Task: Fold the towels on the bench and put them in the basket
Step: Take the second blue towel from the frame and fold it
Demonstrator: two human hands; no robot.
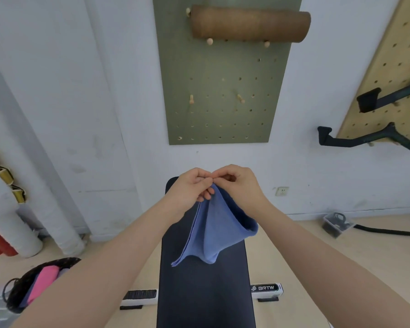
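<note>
A blue towel [217, 229] hangs doubled over above the dark bench [204, 294]. My left hand [189, 187] and my right hand [240, 184] meet at its top edge, and both pinch the towel's upper corners together there. The towel's lower end droops just over the bench pad. A dark basket [21, 286] stands on the floor at the lower left, partly hidden by my left forearm. A pink towel [44, 281] lies inside it.
The bench's white foot bar [266, 290] crosses beneath the pad. A green pegboard [223, 91] with a brown roll hangs on the wall ahead. A wooden pegboard with black handles [355, 138] is at the right. A clear box [336, 224] sits on the floor. White rolls lean at the left.
</note>
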